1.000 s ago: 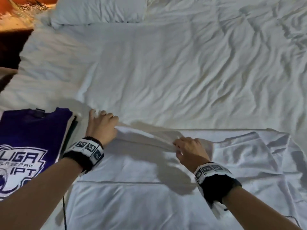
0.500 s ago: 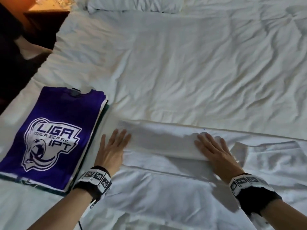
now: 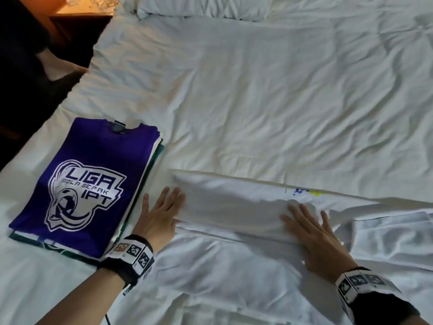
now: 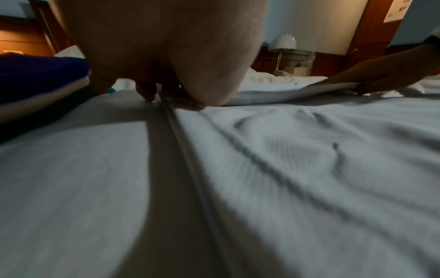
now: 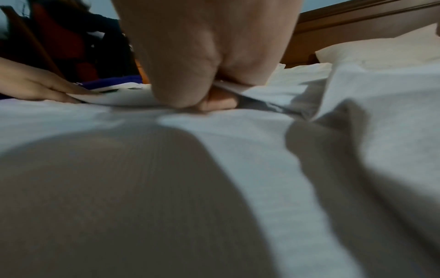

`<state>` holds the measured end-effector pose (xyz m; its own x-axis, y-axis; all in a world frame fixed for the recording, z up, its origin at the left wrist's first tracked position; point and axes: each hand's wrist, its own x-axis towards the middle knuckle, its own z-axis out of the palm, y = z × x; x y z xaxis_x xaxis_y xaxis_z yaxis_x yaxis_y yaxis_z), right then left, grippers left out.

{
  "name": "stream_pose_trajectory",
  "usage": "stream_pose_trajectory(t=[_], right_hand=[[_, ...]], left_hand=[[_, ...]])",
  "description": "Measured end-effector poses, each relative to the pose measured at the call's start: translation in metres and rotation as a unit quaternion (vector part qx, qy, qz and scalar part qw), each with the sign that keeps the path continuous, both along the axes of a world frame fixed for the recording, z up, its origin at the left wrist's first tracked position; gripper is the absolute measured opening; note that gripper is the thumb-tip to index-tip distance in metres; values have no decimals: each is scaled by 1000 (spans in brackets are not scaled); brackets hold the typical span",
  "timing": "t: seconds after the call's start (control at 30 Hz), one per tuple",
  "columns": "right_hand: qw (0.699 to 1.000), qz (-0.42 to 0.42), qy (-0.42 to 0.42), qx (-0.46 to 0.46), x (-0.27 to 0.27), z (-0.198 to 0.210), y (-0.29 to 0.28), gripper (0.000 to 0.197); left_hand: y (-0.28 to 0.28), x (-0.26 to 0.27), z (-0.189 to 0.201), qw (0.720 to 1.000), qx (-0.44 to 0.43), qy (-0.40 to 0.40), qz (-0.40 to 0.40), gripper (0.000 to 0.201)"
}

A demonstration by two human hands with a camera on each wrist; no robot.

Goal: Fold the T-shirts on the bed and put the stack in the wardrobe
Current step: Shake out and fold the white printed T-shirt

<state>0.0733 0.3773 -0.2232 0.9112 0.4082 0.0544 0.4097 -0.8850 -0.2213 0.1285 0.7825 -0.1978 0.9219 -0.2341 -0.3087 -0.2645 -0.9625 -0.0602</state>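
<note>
A white T-shirt point(image 3: 234, 205) lies across the bed point(image 3: 257, 102) in front of me, its far side folded over into a long band; a small blue and yellow print shows near its right end. My left hand point(image 3: 164, 207) lies flat on the band's left end, fingers straight. My right hand point(image 3: 309, 228) presses flat on the band further right. In the right wrist view its thumb point(image 5: 219, 102) sits at the fold's edge. To the left lies a stack of folded T-shirts point(image 3: 86, 184), a purple one with a white logo on top.
White pillows point(image 3: 201, 5) lie at the head of the bed. A wooden nightstand point(image 3: 79, 22) and dark floor are off the bed's left edge. A lamp point(image 4: 283, 42) stands beyond the bed's far side. Rumpled sheet stretches behind the shirt.
A second ago both hands pinched the shirt's lifted edge. They laid it over, let go and now lie flat on the fold. The view has shifted, bringing the whole purple stack into sight.
</note>
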Motion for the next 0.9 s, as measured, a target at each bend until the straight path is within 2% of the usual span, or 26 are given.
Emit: stream_pose_trajectory(t=[0.07, 0.13, 0.17, 0.23, 0.3, 0.37, 0.43, 0.53, 0.67, 0.8, 0.9], right_hand=[[997, -36, -15, 61, -9, 15, -8, 100], [987, -121, -34, 105, -21, 29, -25, 79], [979, -169, -44, 109, -27, 31, -38, 68], [963, -255, -47, 80, -42, 26, -70, 54], [957, -289, -18, 28, -55, 19, -103, 52], [963, -267, 20, -22, -63, 17, -130, 60], [969, -236, 42, -53, -62, 17, -147, 72], [972, -225, 24, -64, -54, 14, -160, 77], [981, -196, 3, -15, -46, 12, -178, 74], [971, -217, -81, 59, -45, 31, -188, 50], [973, -202, -91, 61, -56, 36, -184, 51]], left_hand=[[-20, 0, 10, 998, -40, -28, 29, 85], [-62, -1, 19, 990, -127, -42, 32, 92], [-92, -4, 24, 984, -173, -21, 21, 93], [-153, -14, 28, 970, -239, 22, -38, 90], [-201, -24, 18, 961, -248, 53, -108, 87], [-229, -34, -3, 964, -218, 55, -141, 84], [-235, -36, -18, 972, -184, 51, -134, 82], [-228, -36, -28, 973, -169, 37, -151, 70], [-222, -34, -29, 972, -174, 17, -157, 68], [-219, -33, -28, 974, -172, 12, -149, 64], [-225, -36, -21, 977, -178, 18, -116, 62]])
